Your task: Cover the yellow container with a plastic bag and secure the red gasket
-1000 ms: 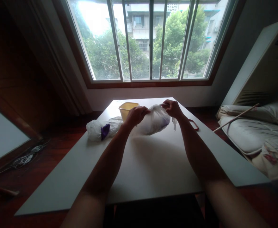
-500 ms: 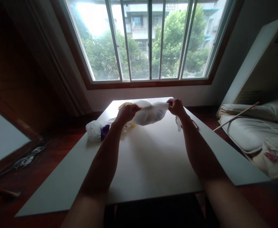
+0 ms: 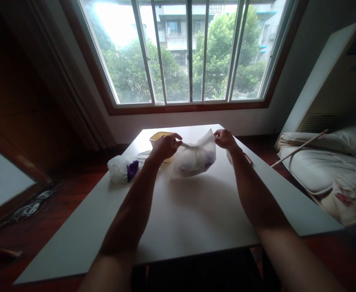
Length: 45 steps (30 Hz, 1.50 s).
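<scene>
A translucent white plastic bag (image 3: 194, 160), with something darker inside, hangs over the far part of the white table (image 3: 202, 215). My left hand (image 3: 166, 146) pinches its left end, which is drawn out thin. At the bag's upper right corner, my right hand (image 3: 224, 139) has its fingers closed on the plastic. The bag looks gathered in the middle of its top. Behind my left hand stands a yellow container (image 3: 156, 136), partly hidden. Another clear plastic bag (image 3: 117, 168) lies at the table's left edge against a purple item (image 3: 132, 170).
A reddish object (image 3: 248, 158) lies beyond my right forearm. Right of the table, a stick (image 3: 299, 148) rests on a pale cushioned seat (image 3: 314, 166). Cables (image 3: 28, 210) lie on the floor at left. The window (image 3: 180, 61) is behind the table.
The bag hangs lower and its right corner now points up, with its contents showing more. My left hand's fingers have shifted on the left end. The view has moved slightly.
</scene>
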### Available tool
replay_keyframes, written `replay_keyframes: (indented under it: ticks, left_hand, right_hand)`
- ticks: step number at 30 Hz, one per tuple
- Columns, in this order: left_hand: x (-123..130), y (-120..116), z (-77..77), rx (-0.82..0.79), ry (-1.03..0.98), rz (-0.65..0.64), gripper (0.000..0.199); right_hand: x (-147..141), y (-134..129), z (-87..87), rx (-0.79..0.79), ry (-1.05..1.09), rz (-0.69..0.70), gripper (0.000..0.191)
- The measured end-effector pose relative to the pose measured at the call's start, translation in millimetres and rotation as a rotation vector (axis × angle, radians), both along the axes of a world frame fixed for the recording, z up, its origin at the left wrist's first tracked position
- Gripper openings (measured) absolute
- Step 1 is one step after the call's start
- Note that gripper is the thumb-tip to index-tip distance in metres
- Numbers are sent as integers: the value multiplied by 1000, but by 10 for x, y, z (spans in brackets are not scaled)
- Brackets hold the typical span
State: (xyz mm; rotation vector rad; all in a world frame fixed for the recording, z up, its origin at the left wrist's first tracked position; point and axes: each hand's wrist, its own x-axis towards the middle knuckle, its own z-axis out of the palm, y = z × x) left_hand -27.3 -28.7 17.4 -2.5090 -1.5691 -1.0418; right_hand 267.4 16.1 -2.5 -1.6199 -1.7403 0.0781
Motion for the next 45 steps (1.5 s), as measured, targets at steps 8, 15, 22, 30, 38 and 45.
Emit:
replay_keyframes:
  ticks: [8, 15, 22, 30, 38, 45]
  left_hand:
    - [121, -6, -22, -203, -338, -233, 31]
    - [243, -31, -95, -223, -352, -305, 59]
    - [279, -32, -128, -213, -353, -291, 28]
    - [323, 113, -213, -154, -534, -260, 18]
    - [360, 21, -157, -476, -819, -404, 27]
    - [172, 34, -33, -506, -814, -279, 29]
  right_hand:
    - [-252, -174, 153, -150, 530, 321, 30]
    - [-467, -435, 272, -180, 498, 877, 46]
    - [-541, -466, 266, -128, 399, 839, 39]
    - [-544, -212, -39, -171, 87, 848, 28]
    - [-541, -71, -220, -230, -231, 655, 14]
    - [-369, -6, -225, -207, -237, 440, 22]
